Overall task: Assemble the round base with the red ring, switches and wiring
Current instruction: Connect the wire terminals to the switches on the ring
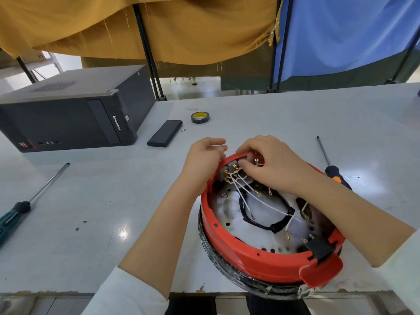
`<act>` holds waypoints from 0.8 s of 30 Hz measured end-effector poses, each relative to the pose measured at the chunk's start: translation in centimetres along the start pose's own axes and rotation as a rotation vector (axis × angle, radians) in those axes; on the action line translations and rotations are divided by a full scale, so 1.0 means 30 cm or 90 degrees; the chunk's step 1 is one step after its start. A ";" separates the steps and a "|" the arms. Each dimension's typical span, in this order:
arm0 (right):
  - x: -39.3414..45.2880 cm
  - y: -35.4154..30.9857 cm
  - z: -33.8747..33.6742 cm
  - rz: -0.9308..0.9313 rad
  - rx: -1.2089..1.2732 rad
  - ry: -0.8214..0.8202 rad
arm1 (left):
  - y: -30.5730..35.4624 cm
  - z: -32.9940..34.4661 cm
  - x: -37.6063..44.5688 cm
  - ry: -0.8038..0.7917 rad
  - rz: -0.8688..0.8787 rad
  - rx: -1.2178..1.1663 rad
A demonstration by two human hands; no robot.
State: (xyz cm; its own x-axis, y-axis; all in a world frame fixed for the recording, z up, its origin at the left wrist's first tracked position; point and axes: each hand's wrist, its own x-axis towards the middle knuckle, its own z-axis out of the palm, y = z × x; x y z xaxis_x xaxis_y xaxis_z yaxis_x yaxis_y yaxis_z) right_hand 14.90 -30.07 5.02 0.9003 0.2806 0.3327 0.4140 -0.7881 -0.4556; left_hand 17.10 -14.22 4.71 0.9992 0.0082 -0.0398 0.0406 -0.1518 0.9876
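We're at the wiring step: round base (270, 226) sits at the tabletop's (141, 192) near edge, left hand (204, 160) bracing the red ring (250, 253), right hand (268, 162) seemingly pinching a wire terminal (247, 159) by the switches (229, 171). Next, seat it.

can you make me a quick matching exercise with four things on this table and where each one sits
Things:
1. roll of tape
2. green-handled screwdriver
3. orange-and-black screwdriver
4. computer case

Places:
A. right of the round base
B. far left of the table, lying on its side
C. near left part of the table
D. behind the hands, beside a flat black box

Pairs: 1-D, 2-C, 3-A, 4-B
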 end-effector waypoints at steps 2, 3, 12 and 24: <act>0.002 -0.022 0.000 -0.010 -0.046 -0.051 | -0.002 -0.009 -0.007 -0.031 0.002 0.019; 0.002 -0.034 0.004 -0.010 -0.076 -0.077 | -0.005 -0.010 -0.012 -0.046 0.005 0.039; -0.008 -0.133 0.055 -0.007 -0.148 -0.052 | -0.002 -0.069 -0.042 -0.128 0.033 0.153; -0.049 -0.119 0.039 -0.021 -0.101 -0.061 | -0.073 -0.025 -0.068 -0.050 0.113 0.134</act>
State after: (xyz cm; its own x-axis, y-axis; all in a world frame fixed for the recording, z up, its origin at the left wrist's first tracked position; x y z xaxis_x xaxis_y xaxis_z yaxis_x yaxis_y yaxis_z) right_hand 12.24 -27.03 5.19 0.8981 0.3528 0.2625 0.4245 -0.8516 -0.3077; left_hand 14.97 -13.17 2.73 0.9874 -0.1128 0.1109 -0.1437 -0.3460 0.9272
